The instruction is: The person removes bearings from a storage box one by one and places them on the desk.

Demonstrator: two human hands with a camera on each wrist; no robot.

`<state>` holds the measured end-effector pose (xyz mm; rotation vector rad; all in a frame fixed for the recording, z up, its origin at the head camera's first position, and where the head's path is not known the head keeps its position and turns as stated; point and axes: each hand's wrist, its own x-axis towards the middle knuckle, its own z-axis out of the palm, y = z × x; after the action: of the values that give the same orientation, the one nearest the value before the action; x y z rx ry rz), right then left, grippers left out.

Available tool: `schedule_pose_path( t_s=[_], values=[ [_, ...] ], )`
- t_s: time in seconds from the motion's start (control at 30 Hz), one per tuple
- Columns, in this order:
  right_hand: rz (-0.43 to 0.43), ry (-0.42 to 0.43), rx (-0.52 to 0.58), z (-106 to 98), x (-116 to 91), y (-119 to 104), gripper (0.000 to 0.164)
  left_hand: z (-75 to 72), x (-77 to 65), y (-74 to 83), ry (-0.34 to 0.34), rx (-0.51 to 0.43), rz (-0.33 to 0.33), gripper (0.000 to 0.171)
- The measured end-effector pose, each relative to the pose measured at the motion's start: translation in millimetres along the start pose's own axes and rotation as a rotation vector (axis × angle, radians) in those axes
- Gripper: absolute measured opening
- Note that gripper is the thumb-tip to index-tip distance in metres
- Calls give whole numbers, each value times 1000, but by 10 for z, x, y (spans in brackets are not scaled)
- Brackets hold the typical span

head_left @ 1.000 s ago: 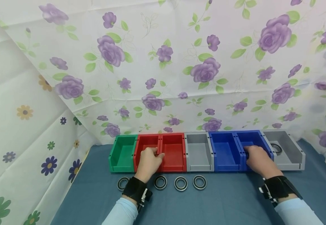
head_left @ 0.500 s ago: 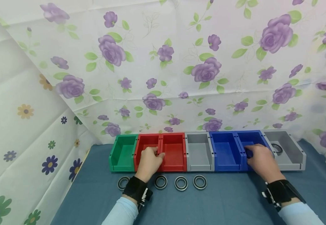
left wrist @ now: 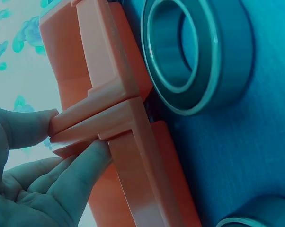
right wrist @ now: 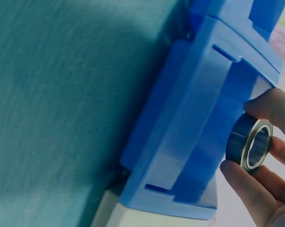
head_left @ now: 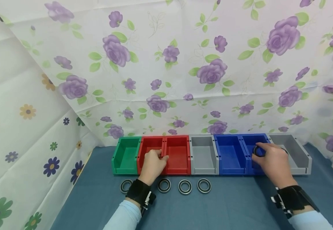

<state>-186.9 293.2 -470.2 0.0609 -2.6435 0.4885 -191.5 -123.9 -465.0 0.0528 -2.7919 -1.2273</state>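
Note:
My right hand [head_left: 275, 163] holds a ball bearing [right wrist: 236, 142] between thumb and fingers. The bearing is tilted on edge over the right blue bin [right wrist: 199, 118], near its open top. My left hand [head_left: 152, 166] pinches the adjoining side walls of the left red bin [head_left: 150, 143] and the right red bin [head_left: 178, 156]. In the left wrist view the thumb [left wrist: 31, 126] lies on one side of the doubled wall and a finger [left wrist: 83, 175] on the other.
Several bearings [head_left: 185, 193] lie in a row on the blue cloth [head_left: 212, 210] before the bins. A green bin [head_left: 127, 156], a grey bin [head_left: 204, 155] and another blue bin [head_left: 230, 155] share the row. The far-right grey bin [head_left: 300, 159] is partly behind my right hand.
My right hand has lifted up out of the right blue bin and shifted slightly right, bringing the bearing into sight. My left hand stays on the red bins' walls.

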Motion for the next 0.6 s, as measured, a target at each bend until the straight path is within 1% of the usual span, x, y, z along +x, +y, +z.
schedule_pose_path(
  t_s=[0.1, 0.2, 0.37, 0.6],
  values=[
    [-26, 64, 25, -23, -3, -40, 47, -5, -4, 3, -3, -10, -3, 41],
    [-52, 100, 58, -48, -2, -109, 46, -7, -7, 6, -3, -12, -10, 42],
    [-92, 122, 88, -86, -27, -266, 47, -5, -6, 6, -2, -11, -15, 45],
    [-168, 145, 106, -99, -102, -460, 49, -7, -3, 14, -4, -12, -11, 41]
  ],
)
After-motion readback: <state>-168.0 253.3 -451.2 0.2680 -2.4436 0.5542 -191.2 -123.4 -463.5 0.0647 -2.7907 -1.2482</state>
